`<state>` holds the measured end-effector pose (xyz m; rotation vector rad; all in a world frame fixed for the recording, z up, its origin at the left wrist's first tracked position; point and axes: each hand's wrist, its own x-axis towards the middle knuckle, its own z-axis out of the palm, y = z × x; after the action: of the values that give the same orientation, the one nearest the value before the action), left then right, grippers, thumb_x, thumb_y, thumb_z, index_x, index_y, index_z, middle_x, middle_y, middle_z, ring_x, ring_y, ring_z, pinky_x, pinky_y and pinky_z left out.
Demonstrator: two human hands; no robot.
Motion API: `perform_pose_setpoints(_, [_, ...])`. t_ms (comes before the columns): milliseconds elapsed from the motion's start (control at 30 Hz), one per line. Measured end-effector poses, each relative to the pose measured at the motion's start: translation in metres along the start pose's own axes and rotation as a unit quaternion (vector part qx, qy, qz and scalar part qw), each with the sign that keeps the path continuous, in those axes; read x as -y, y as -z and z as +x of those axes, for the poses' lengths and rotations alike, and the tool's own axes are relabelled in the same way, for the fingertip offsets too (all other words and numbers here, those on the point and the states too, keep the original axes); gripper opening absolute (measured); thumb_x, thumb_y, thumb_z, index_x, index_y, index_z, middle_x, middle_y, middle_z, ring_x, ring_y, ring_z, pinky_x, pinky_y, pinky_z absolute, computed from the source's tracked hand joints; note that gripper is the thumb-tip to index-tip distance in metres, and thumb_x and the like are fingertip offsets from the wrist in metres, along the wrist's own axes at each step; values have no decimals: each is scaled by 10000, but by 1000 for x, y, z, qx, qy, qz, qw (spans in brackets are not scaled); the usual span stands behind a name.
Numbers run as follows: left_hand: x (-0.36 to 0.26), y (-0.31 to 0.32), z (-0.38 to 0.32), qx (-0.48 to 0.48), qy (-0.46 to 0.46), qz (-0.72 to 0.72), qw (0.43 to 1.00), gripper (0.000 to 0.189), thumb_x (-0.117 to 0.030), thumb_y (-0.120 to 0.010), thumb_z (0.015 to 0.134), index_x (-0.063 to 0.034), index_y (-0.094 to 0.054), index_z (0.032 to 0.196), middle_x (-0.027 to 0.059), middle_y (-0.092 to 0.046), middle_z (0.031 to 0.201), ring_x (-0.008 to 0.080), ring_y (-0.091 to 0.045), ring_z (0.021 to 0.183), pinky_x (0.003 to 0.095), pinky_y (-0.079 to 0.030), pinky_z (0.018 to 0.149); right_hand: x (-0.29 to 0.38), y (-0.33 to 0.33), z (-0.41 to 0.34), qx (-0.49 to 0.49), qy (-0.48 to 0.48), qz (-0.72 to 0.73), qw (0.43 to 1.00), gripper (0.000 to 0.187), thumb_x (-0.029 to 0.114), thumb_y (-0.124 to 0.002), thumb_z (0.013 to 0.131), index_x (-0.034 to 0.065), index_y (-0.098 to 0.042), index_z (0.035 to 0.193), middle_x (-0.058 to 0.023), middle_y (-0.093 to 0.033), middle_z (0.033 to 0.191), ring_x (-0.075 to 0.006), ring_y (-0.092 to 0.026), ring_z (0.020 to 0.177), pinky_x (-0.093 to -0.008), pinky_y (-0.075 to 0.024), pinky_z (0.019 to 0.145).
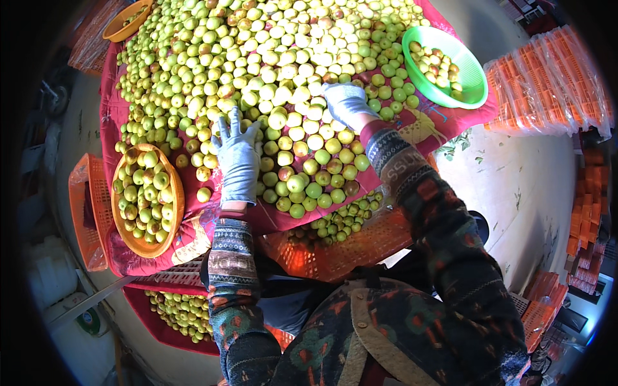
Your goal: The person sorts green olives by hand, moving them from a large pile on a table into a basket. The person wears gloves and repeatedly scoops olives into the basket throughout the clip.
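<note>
A great spread of green jujubes [270, 62], some blotched brown, covers a red cloth [381, 179] on the table before me. My left hand [237, 161], in a grey glove, lies palm down at the near left part of the fruit. Its fingers are apart, and jujubes touch it along the thumb side. Further out and to the right, my right hand [346, 103], gloved alike, reaches in among the jujubes. Its fingers point left with their tips bent down at the fruit; whether they grip one is hidden.
An orange basket [179, 217] of jujubes stands left, a green basket [480, 87] holding some stands right. Another orange basket [116, 34] sits far left. Below the table edge are crates with jujubes, including an orange crate [381, 246]. Wrapped orange crates [545, 82] are stacked right.
</note>
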<state>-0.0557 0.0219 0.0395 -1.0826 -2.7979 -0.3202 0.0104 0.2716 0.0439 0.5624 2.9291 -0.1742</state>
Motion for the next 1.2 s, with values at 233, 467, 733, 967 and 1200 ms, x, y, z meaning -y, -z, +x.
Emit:
perform_pose_setpoints(233, [27,28,-8,27,87,42,995,760,-290,-778,706,-203,-419,1370,229,-352,1429,412,-412,1249,450,-454,950,-35,-5,-25,-46,76,127,988,291,105,-670,749,126,-629,1037,-100,-674,880,-258,-664,817,-399,-514,714])
perform_pose_setpoints(467, [53,23,-27,57,139,-3,989,749,-262,-764,736,-87,-392,1362,198,-617,994,349,-642,845,418,-522,678,-55,0,-60,-2,56,747,662,475,25,-583,818,63,-488,1282,-63,-558,1191,-215,-607,1006,-324,-493,839])
perform_pose_setpoints(733, [65,20,-31,126,128,42,983,795,-394,-766,707,-125,-408,1365,208,-620,983,333,-655,832,412,-527,648,-19,14,-72,20,46,733,679,282,120,-605,860,63,-593,1135,-68,-619,1064,-181,-622,956,-290,-504,783])
perform_pose_setpoints(967, [62,16,-31,145,61,-2,987,784,-380,-773,692,-56,-438,1322,195,-668,871,330,-665,791,416,-526,667,54,-20,-49,-197,158,402,880,178,90,-621,847,81,-670,1018,-46,-633,871,-150,-596,710,-285,-490,628])
perform_pose_setpoints(1200, [59,27,-33,167,51,-39,984,709,-285,-788,695,-34,-451,1266,162,-672,853,309,-666,797,414,-527,667,63,-30,-10,-195,198,180,944,269,107,-642,805,156,-651,1070,-57,-620,993,-268,-626,850,-343,-525,708])
